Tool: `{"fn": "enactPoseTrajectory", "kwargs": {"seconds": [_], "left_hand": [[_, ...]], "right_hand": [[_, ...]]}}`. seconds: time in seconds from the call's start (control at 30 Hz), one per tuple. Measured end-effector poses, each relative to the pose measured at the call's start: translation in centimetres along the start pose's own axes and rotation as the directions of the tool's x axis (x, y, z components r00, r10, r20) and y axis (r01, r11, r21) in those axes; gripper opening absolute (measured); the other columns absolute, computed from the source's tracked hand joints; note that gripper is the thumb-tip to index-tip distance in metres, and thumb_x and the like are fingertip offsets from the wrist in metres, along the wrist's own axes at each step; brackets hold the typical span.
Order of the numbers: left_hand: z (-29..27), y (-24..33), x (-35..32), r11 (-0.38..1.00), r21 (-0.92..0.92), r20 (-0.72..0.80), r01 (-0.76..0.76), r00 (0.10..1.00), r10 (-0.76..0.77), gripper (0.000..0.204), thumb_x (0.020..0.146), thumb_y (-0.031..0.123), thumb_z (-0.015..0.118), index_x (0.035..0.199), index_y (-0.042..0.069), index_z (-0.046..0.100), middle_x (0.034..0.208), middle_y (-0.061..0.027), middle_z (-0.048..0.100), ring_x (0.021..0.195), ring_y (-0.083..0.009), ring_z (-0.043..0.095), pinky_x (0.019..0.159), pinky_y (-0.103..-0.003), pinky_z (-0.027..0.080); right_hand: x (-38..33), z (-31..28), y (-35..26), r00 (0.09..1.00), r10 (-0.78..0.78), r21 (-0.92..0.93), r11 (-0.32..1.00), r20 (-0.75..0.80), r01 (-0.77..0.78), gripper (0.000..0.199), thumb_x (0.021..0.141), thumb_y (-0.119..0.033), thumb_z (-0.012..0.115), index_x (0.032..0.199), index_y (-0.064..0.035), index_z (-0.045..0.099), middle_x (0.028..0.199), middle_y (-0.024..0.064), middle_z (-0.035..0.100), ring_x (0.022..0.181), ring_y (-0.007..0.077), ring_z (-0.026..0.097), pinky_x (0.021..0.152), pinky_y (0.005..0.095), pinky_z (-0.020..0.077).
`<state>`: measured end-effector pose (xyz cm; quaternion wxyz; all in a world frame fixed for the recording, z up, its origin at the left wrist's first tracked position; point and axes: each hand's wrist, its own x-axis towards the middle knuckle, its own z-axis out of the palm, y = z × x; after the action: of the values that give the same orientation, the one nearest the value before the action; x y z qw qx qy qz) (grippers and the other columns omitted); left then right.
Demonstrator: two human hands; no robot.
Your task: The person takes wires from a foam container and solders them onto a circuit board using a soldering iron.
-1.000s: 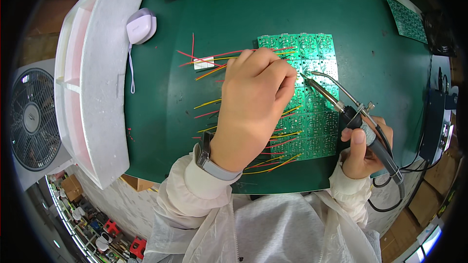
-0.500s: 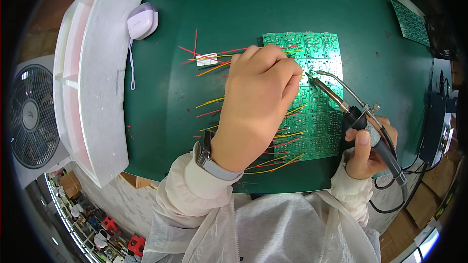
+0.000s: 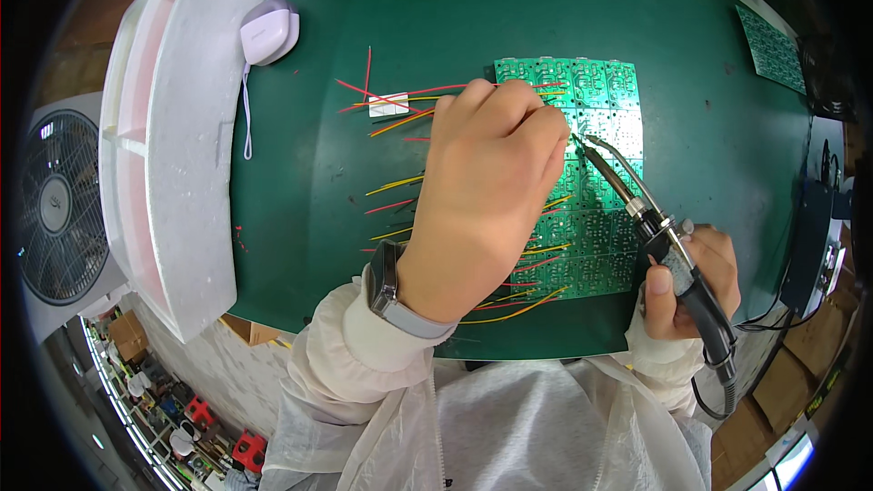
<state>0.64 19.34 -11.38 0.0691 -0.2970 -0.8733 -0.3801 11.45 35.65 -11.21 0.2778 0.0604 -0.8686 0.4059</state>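
On the green mat a panel of green circuit boards [image 3: 600, 255] lies under my hands. My right hand [image 3: 714, 259] is wrapped round the grip of a soldering iron [image 3: 611, 173], which slants up and left. Its tip meets the panel's upper middle, just beside my left fingertips. A thin metal tube [image 3: 627, 153] clamped to the iron ends close to the tip. My left hand [image 3: 486, 173] is closed over the panel's left edge, its fingertips pinched and hidden behind the knuckles; what they hold is out of sight. Red, yellow and black wires [image 3: 396, 184] stick out to the left along the panel.
A white block [image 3: 388, 105] sits under some wires. At the left stand a white foam tray [image 3: 186, 155] with compartments, a pale lilac case [image 3: 269, 35] with a strap, and a fan [image 3: 56, 200]. Another circuit board [image 3: 771, 47] lies far right, above a dark box [image 3: 807, 245].
My right hand has turned the iron steeper, its rear end and cable swinging down and left. The tip stays near the same spot; my left hand has barely moved.
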Motion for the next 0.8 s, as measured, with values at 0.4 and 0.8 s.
{"fn": "enactPoseTrajectory", "kwargs": {"seconds": [0.4,0.8], "left_hand": [[0.16,0.22,0.04,1.0,0.012,-0.002,0.016,1.0,-0.016,0.011,0.063,0.0,0.061,0.071,0.005,0.055,0.074,-0.0042,0.05,0.066,-0.0211,0.045,0.06,-0.031,0.037],[0.16,0.34,-0.1,0.999,0.033,-0.001,0.018,1.0,-0.018,0.012,0.062,0.0,0.062,0.07,0.005,0.055,0.074,-0.0035,0.051,0.066,-0.0204,0.046,0.059,-0.031,0.038]], "right_hand": [[0.11,0.65,0.3,0.996,-0.073,0.005,0.997,-0.058,0.073,0.028,0.067,-0.014,0.066,0.084,0.0014,0.05,0.068,0.0132,0.053,0.048,0.0199,0.051,0.043,0.0269,0.0417],[0.02,0.75,0.19,0.995,-0.082,-0.011,0.997,-0.063,0.081,0.027,0.067,-0.014,0.066,0.084,0.0015,0.05,0.066,0.0124,0.052,0.047,0.0196,0.051,0.042,0.0265,0.0419]]}}
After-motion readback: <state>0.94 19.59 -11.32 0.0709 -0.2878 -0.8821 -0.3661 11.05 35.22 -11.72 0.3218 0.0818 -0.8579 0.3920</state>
